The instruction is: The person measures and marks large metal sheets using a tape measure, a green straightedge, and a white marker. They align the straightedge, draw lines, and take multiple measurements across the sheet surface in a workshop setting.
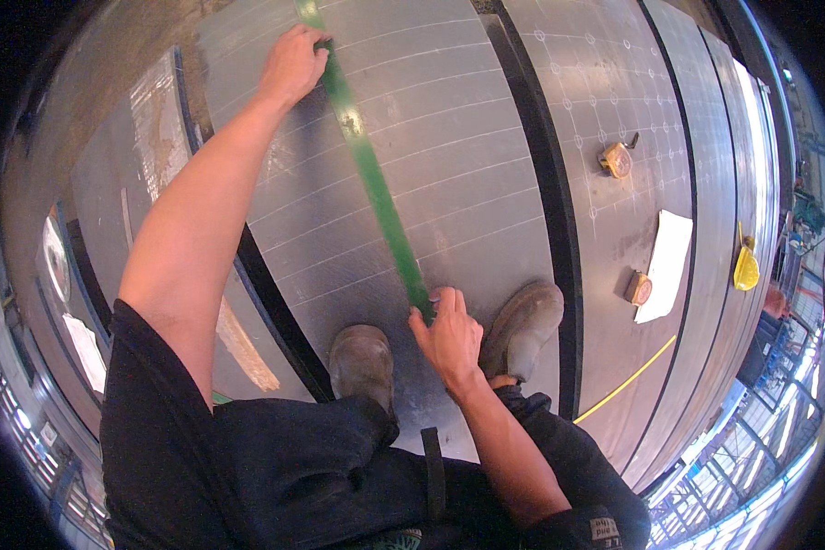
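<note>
Aligning, apparently: long green metal-looking strip (376, 183), left hand (293, 66) curled at its far part, right hand (451, 337) pinching its near end; likely needing steadiness next.

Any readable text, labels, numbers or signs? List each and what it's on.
Right sleeve: partial pale lettering, wording left out.
Clothing print at the bottom edge: cut off, unreadable.
Upper tape measure, lower tape measure: labels too small to read.
White paper: nothing legible.

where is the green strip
In the head view, mostly left of centre, the green strip crosses the lined plate, left hand at its upper part, right hand at its lower end.
</note>
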Demonstrator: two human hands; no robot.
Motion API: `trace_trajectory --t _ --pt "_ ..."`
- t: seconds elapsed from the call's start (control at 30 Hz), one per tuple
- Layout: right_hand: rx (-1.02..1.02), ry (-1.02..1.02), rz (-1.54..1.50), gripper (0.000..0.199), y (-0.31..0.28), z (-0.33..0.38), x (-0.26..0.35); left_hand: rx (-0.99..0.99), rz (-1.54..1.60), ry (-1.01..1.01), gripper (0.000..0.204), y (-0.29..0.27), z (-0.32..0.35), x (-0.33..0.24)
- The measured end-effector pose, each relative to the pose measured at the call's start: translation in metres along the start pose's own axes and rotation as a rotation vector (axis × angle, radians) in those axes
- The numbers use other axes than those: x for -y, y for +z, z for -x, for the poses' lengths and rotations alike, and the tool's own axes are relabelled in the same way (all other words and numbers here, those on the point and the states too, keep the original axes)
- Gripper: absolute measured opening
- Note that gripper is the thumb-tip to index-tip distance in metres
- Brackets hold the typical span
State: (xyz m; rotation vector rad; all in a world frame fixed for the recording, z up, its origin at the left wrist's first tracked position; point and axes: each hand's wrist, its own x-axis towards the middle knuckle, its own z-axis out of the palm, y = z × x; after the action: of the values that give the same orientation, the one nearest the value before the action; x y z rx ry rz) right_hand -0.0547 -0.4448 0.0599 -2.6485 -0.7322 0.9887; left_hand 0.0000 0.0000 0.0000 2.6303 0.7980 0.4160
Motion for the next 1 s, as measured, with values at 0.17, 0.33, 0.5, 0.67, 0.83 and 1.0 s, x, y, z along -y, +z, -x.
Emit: trace_trajectory --t 0.17,0.33,0.5,0.67,0.83,1.0 --pt "-0.052 -0.022 0.022 0.042 -0.001 -0.002 -0.008 0.016 0.004 -0.021 0.030 0.001 0.001 -0.010" --pt "-0.034 -0.065 0.024 0.043 0.002 -0.002 -0.008 0.005 -0.005 -0.016 0.032 0.005 0.002 -0.001" --pt "-0.058 -0.088 0.000 0.042 0.002 -0.002 -0.007 0.038 -0.012 -0.019 0.034 0.002 0.002 -0.002" --pt "-0.073 -0.088 -0.010 0.042 0.004 -0.003 -0.007 0.060 -0.016 -0.011 0.036 0.001 0.002 0.000" --pt "-0.051 -0.028 -0.022 0.043 0.004 -0.003 -0.004 0.044 -0.033 0.001 0.036 0.004 0.003 0.002" --pt "-0.036 -0.021 0.024 0.045 0.004 -0.003 0.002 0.051 -0.008 0.001 0.035 0.004 0.002 0.006"
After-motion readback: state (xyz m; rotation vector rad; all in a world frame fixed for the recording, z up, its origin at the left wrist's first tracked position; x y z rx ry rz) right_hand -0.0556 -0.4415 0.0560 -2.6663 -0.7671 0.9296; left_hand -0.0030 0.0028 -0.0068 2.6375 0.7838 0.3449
